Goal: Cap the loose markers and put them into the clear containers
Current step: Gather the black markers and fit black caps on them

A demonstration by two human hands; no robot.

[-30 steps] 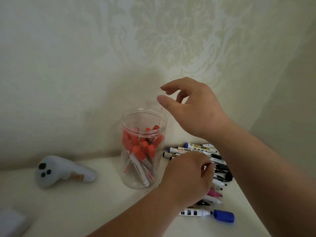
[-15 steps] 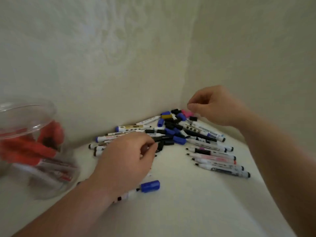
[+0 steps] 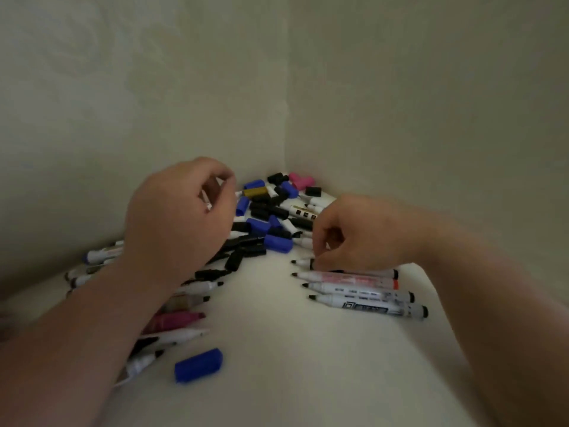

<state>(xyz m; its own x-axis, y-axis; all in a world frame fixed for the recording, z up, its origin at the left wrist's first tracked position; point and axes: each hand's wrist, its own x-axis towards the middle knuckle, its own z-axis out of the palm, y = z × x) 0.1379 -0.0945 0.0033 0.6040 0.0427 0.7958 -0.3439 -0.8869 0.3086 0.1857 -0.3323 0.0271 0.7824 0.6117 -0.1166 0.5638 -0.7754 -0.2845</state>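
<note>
Several uncapped white markers lie in a row on the right; the nearest is a black-tipped marker (image 3: 369,306). My right hand (image 3: 354,235) reaches down onto the farthest marker of that row (image 3: 303,262) and pinches it near its tip. My left hand (image 3: 181,223) hovers above the pile with fingers curled; a white marker body (image 3: 207,200) shows between its thumb and fingers. Loose caps (image 3: 271,211) in blue, black, pink and gold are heaped in the corner. More markers (image 3: 181,322) lie under my left forearm. No clear container is in view.
A single blue cap (image 3: 198,365) lies alone on the white surface (image 3: 277,349) near the front. Two pale walls meet in a corner (image 3: 286,149) right behind the cap heap, closing off the back and right side.
The view swung right and the jar of red markers left the frame. My right hand dropped from the corner caps to the marker row. My left hand lifted off the pile.
</note>
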